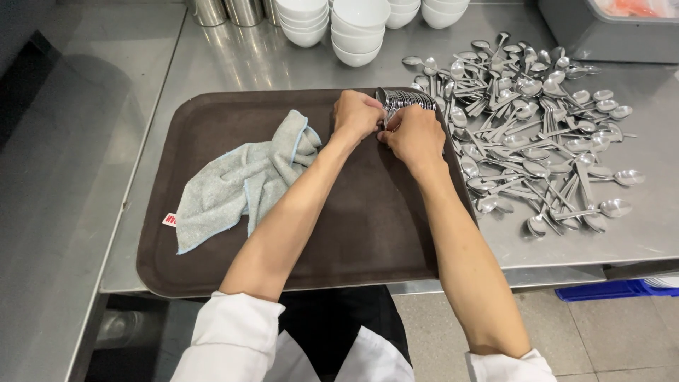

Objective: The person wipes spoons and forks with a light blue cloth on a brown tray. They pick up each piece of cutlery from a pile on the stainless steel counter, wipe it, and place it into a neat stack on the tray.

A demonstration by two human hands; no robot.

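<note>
Spoons (407,100), a tight nested row of them, stand packed at the far right corner of the brown tray (212,269), and that is where both my hands meet. In the head view my left hand (356,117) is curled with the fingers closed against the near end of the row, and my right hand (416,136) sits just beside it, fingers pinched down on the same end; the two hands are touching, knuckle to knuckle. I judge both are gripping or pressing the stack, though the fingertips themselves are hidden under my knuckles.

To my right, off the tray, a big loose heap of spoons (537,134) lies scattered on the steel worktop (233,56), handles crossing every way. Going by that, only a small share is lined up so far: the ordered row is short and the pile is much larger, so most of the sorting looks to be left.

A grey cloth with a pale blue edge (244,180) lies crumpled on the left half of the tray, apart from my hands. At the far edge of the worktop stand stacks of white bowls (357,32), and a grey tub (601,32) sits at the far right corner.
</note>
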